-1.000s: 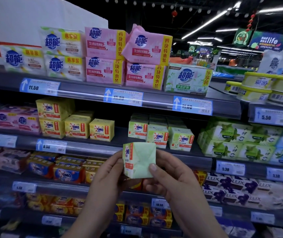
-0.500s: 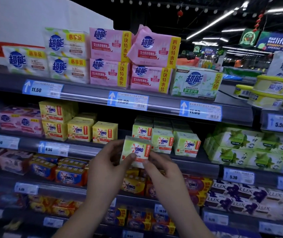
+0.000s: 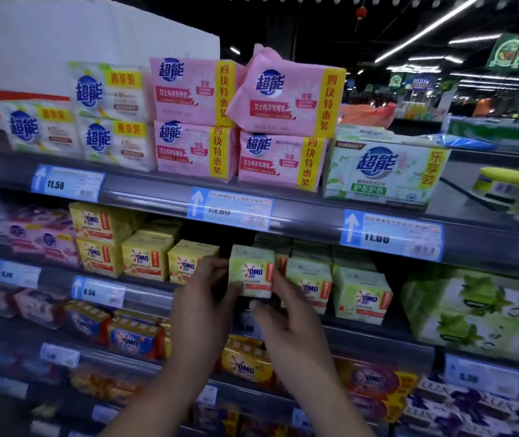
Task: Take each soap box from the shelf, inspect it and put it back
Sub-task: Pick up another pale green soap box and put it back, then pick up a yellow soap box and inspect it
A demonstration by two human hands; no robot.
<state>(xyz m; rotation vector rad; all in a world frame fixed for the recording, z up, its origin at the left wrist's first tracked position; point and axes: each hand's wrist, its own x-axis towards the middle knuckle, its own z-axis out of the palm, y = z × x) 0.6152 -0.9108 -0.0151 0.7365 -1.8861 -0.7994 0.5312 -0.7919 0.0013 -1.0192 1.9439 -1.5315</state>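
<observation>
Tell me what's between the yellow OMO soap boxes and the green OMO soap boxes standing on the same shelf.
One small green OMO soap box, pinched between the left hand and right hand, fills that gap in the head view.

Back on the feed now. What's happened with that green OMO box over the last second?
The green OMO soap box was turned from its folded back to label-forward and carried up to the shelf beside the other green OMO boxes. The left hand and right hand still grip it; nothing was let go. The yellow OMO boxes stayed put.
</observation>
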